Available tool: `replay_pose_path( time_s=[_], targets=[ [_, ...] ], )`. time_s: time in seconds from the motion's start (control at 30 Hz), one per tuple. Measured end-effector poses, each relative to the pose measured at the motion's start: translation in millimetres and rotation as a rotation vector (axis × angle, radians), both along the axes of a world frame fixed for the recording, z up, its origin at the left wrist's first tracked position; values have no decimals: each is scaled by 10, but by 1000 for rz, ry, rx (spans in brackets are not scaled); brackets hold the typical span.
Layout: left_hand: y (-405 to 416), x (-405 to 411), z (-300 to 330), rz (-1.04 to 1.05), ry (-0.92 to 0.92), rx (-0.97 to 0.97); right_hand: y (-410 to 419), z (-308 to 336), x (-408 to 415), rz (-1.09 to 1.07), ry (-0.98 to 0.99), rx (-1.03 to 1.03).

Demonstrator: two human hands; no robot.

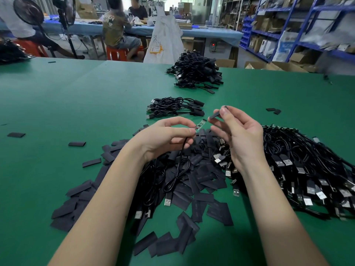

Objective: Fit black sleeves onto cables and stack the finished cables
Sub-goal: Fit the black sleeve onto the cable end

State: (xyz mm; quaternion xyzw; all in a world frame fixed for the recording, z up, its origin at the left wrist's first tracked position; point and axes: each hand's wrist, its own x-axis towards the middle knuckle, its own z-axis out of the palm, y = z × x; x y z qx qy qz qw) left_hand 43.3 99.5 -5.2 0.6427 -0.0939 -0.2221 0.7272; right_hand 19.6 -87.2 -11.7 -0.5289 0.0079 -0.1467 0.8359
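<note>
Cable (180, 156) is pinched at its board end by left hand (165, 137); sleeve (215, 114) is pinched by right hand (238, 135), just apart.

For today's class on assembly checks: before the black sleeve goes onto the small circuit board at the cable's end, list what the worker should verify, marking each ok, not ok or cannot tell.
1. Left hand pinches the thin black cable just behind the small green circuit board: ok.
2. Board tip bare and pointing toward the right hand: ok.
3. Right hand pinches one flat black sleeve: ok.
4. Sleeve mouth opened to take the board: cannot tell.
5. Sleeve lined up with the board: not ok, the two are apart and the sleeve sits higher.
6. Small stack of finished cables on the green table for stacking: ok.
</note>
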Motion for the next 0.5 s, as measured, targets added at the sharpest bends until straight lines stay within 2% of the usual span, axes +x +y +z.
replay_pose_path(
  time_s=[0.5],
  targets=[
    [9, -25, 24, -34, 53, -60, 8, -24, 7, -9, -31, -12]
  ],
)
